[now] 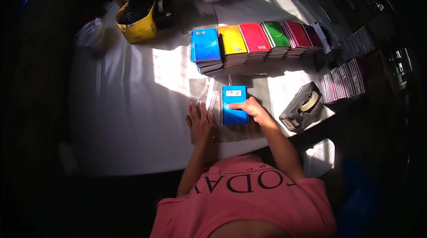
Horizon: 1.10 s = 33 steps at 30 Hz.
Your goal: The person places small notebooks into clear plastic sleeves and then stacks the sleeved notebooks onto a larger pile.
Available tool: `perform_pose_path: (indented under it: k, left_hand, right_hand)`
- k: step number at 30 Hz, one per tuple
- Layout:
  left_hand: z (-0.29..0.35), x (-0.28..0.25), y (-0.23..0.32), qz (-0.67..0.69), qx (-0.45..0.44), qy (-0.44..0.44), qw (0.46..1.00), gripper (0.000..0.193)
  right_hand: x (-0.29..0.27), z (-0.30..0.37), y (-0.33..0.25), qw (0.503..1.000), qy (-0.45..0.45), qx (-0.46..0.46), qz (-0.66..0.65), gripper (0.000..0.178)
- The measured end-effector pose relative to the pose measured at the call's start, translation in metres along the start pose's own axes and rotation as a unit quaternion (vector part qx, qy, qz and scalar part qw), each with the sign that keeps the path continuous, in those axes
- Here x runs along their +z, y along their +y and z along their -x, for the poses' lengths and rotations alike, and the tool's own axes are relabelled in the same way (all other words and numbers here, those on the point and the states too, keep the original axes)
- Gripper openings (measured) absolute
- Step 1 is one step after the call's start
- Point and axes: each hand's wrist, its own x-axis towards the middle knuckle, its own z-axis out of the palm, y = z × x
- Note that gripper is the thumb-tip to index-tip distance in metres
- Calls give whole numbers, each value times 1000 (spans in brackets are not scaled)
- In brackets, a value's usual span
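Note:
A blue spiral notebook [234,117] lies on a sheet or bag of clear plastic [200,87], its wire binding along the left edge and a white label near its top. My right hand [250,107] grips the notebook from its right side, thumb across the cover; the other fingers are mostly hidden. To the left, my left hand [200,121] rests flat on the plastic, fingers spread, holding nothing and apart from the notebook.
Beyond my hands stand stacks of blue [205,45], yellow [232,41], red [254,38] and green notebooks [275,34], with more at right. A black tape dispenser [293,112] sits near the right edge, beside packed notebooks [341,83]. A yellow box [138,32] holds black pieces.

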Motion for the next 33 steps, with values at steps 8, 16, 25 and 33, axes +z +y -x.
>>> perform_pose_path:
  k: [8,16,25,33]
  left_hand:
    - [-12,-36,2,204,43,-40,977,47]
    - [-53,-60,-15,354,70,-261,895,93]
    - [-57,-35,13,373,158,-265,875,115]
    - [-63,-28,28,439,196,-310,820,140]
  right_hand:
    - [-1,-4,3,1000,-2,5,27,49]
    - [-3,-9,-10,999,-45,21,4,50]
    - [1,-19,-16,985,-29,79,150,80]
    - [40,5,6,960,160,-93,210,95]
